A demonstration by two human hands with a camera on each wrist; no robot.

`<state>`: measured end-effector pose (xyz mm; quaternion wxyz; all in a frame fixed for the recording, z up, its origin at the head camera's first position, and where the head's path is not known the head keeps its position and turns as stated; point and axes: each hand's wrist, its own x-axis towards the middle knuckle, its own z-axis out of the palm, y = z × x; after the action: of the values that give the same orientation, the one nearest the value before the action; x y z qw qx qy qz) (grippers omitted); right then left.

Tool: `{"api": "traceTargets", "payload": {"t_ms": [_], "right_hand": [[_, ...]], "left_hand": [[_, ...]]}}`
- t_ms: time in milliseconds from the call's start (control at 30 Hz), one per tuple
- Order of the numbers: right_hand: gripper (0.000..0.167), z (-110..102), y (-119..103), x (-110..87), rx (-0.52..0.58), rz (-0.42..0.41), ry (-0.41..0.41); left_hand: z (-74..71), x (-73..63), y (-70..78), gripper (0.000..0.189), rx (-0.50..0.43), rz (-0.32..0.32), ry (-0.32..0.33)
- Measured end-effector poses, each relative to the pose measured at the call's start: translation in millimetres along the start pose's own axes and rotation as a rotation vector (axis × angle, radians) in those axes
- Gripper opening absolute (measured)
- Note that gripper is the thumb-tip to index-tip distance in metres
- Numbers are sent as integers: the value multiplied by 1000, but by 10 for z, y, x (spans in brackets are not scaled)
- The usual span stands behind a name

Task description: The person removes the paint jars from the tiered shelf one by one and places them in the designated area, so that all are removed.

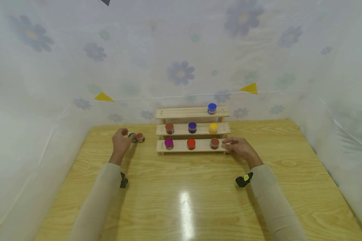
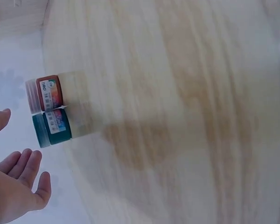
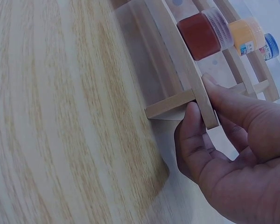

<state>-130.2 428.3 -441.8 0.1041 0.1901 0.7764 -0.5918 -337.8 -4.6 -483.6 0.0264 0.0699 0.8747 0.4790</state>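
My left hand (image 1: 120, 143) is beside a green paint jar (image 2: 60, 126), thumb and fingers spread apart at its lid end in the left wrist view. A brown paint jar (image 2: 50, 92) stands right against the green one. With the thumb above and fingers below, my right hand (image 1: 242, 148) pinches the right end of the lowest shelf of a three-step wooden rack (image 1: 180, 146). Close to that grip, another brown jar (image 3: 199, 37) sits on the same shelf. A red jar (image 1: 191, 144) and a purple jar (image 1: 169, 144) share this step.
The middle step carries a reddish-brown jar (image 1: 169, 128), a dark blue jar (image 1: 192, 127) and a yellow jar (image 1: 213, 128). One blue jar (image 1: 212, 108) stands on the top step. Behind the wooden table (image 1: 157, 194) hangs a flowered sheet (image 1: 132, 67), which also encloses both sides.
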Motion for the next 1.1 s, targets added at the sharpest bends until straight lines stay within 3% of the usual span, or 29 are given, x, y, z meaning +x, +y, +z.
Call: {"api": "traceTargets", "payload": {"t_ms": [267,833,1100], "right_hand": [[41,-23,120,88,-5,-17,11],[39,-21,158,125,-6,-6,28],[42,-20,141,94,9,-4,21]], "left_hand": [[33,32,128,52,-30,51,37],[120,95,451,50,-29,189,112],[117,120,614,50,-68,214,133]]}}
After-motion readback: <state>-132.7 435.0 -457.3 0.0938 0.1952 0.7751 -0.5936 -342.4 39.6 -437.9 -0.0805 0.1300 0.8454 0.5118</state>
